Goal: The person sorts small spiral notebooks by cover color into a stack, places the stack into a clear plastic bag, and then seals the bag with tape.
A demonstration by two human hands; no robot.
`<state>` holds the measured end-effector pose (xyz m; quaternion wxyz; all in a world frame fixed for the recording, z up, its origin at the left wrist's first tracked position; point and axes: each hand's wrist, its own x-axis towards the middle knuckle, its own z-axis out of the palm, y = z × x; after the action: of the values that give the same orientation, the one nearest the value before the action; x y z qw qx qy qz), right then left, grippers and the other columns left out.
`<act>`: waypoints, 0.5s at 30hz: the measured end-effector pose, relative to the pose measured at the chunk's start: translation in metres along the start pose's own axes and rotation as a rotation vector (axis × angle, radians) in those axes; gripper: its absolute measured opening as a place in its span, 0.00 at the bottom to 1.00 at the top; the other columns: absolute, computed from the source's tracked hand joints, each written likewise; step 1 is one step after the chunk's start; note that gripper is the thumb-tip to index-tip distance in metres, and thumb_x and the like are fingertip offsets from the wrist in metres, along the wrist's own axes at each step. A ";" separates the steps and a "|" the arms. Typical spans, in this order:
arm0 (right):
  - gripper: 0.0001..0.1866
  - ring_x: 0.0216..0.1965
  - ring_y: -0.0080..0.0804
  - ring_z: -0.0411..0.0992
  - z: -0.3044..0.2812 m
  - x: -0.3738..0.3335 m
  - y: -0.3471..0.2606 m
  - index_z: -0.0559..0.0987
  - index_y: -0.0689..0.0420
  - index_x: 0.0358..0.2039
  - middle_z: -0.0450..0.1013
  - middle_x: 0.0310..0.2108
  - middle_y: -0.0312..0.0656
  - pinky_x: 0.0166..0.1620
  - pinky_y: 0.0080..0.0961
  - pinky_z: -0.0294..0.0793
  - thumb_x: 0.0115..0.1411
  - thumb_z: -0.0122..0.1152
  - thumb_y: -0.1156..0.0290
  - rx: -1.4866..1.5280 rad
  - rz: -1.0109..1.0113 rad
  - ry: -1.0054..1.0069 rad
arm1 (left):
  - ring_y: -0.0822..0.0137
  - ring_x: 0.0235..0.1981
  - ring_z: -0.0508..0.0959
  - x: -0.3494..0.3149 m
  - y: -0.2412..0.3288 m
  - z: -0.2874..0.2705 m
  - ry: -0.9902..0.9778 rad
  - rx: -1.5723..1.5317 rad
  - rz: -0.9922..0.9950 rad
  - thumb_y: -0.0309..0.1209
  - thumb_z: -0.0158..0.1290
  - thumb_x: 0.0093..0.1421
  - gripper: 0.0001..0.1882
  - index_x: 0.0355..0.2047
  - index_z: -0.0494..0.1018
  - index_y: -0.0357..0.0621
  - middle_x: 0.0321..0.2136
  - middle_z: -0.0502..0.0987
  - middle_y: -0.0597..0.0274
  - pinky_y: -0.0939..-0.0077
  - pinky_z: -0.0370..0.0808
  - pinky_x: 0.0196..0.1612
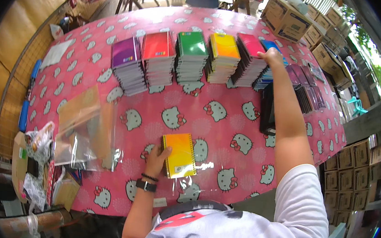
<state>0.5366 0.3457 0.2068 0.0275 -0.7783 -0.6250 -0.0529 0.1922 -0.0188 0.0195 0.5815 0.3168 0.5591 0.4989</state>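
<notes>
In the head view, with the clock taken from its middle, a yellow spiral notebook point(180, 152) is seen at six o'clock, above the pink patterned surface point(211, 185); whether it is touching there cannot be told. Its edge is held by the left hand point(157, 159), which is partly closed, with the thumb laid upon the cover. The right hand point(272, 57) is stretched to between one and two o'clock, over the blue notebook stack point(262, 80); its fingers are bent, but whether anything is gripped cannot be told. Beside this stack, towards ten o'clock, pink point(248, 65), yellow point(223, 60), green point(191, 57), red point(158, 56) and purple notebook stacks point(127, 64) are placed in a row.
</notes>
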 end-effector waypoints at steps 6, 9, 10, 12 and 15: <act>0.40 0.50 0.35 0.69 -0.012 0.016 0.002 0.76 0.60 0.42 0.71 0.46 0.48 0.51 0.28 0.67 0.38 0.65 0.38 -0.096 -0.034 -0.166 | 0.75 0.29 0.73 0.002 -0.002 0.002 -0.006 -0.016 0.023 0.38 0.57 0.55 0.20 0.35 0.66 0.32 0.29 0.74 0.60 0.82 0.70 0.32; 0.26 0.32 0.33 0.73 -0.006 0.010 0.006 0.77 0.64 0.32 0.74 0.31 0.45 0.32 0.28 0.72 0.42 0.70 0.53 0.440 -0.032 -0.231 | 0.76 0.28 0.73 0.003 0.001 0.001 0.010 -0.036 0.017 0.40 0.57 0.54 0.21 0.33 0.66 0.33 0.28 0.74 0.60 0.83 0.69 0.30; 0.23 0.29 0.29 0.72 0.000 0.012 0.025 0.77 0.63 0.32 0.74 0.28 0.42 0.29 0.25 0.71 0.43 0.70 0.56 0.629 0.005 -0.215 | 0.76 0.28 0.73 0.003 0.004 0.006 -0.010 -0.048 0.024 0.40 0.58 0.54 0.21 0.33 0.66 0.33 0.27 0.73 0.60 0.83 0.69 0.30; 0.19 0.26 0.25 0.69 -0.001 0.002 0.027 0.75 0.61 0.33 0.72 0.25 0.37 0.28 0.23 0.69 0.44 0.70 0.63 0.954 -0.054 -0.091 | 0.76 0.28 0.73 0.004 0.004 0.007 -0.025 0.020 0.029 0.42 0.57 0.54 0.22 0.34 0.66 0.33 0.28 0.74 0.60 0.83 0.69 0.31; 0.17 0.24 0.24 0.65 -0.004 -0.097 -0.019 0.71 0.58 0.33 0.68 0.25 0.33 0.29 0.21 0.67 0.44 0.69 0.71 1.303 -0.397 0.170 | 0.75 0.31 0.73 0.009 -0.010 -0.010 -0.019 0.066 0.013 0.47 0.52 0.56 0.25 0.37 0.67 0.33 0.29 0.74 0.60 0.82 0.69 0.33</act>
<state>0.4969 0.2549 0.1991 0.5288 -0.4670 -0.6557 0.2688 0.1841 -0.0156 0.0054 0.5728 0.3441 0.5675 0.4811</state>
